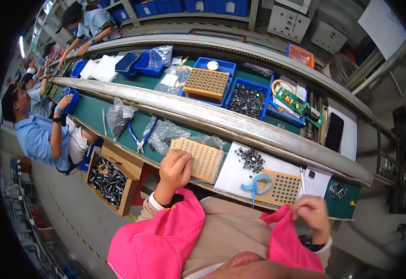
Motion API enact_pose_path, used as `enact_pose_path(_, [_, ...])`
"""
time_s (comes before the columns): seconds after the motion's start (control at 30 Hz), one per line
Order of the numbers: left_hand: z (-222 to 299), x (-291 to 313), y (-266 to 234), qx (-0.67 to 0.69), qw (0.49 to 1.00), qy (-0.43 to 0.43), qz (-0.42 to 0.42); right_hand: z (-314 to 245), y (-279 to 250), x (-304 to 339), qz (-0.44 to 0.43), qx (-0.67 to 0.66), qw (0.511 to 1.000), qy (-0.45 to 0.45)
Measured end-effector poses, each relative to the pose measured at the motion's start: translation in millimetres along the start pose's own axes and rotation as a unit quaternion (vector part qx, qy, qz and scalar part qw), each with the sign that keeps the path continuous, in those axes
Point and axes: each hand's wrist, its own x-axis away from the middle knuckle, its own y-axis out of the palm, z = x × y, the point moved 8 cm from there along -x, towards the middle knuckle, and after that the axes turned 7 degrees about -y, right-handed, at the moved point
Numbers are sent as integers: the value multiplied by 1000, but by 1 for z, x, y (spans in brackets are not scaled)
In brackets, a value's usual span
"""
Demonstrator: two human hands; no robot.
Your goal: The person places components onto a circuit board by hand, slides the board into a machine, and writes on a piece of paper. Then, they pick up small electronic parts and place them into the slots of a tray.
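My left hand (175, 169) is closed in a pinch over the left edge of a pale perforated board (198, 160); what is between its fingertips, if anything, is hidden. To the right, my right hand (313, 213), slightly blurred, has its fingers closed at the edge of my pink jacket (277, 228). Just beyond that hand lies an orange-brown board (284, 188) with rows of small black parts. A light blue wrist strap (257, 186) rests on its left end. Loose black components (250, 160) are heaped on a white sheet (228, 174) between the two boards.
A metal rail (203, 109) runs behind the work strip. Beyond it stand stacked perforated boards (206, 83), a blue bin (248, 98) of black parts and a green circuit board (300, 104). Blue-handled pliers (140, 137) and a cardboard box (114, 179) of cylindrical parts are leftward.
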Motion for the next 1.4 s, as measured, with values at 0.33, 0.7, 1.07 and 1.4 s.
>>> enact_pose_path(0.33, [-3, -6, 4, -5, 999, -36, -38, -15, 15, 5, 230, 256, 900, -268])
enact_pose_path(0.7, [77, -33, 56, 16, 974, 74, -215, 4, 49, -102, 80, 356, 914, -176])
enact_pose_path(1.07, [85, -21, 106, 70, 971, 14, -230, 11, 60, -112, 68, 442, 876, -182])
enact_pose_path(1.4, [79, -19, 97, 173, 964, -9, -204, -15, 31, -90, 146, 321, 921, -169])
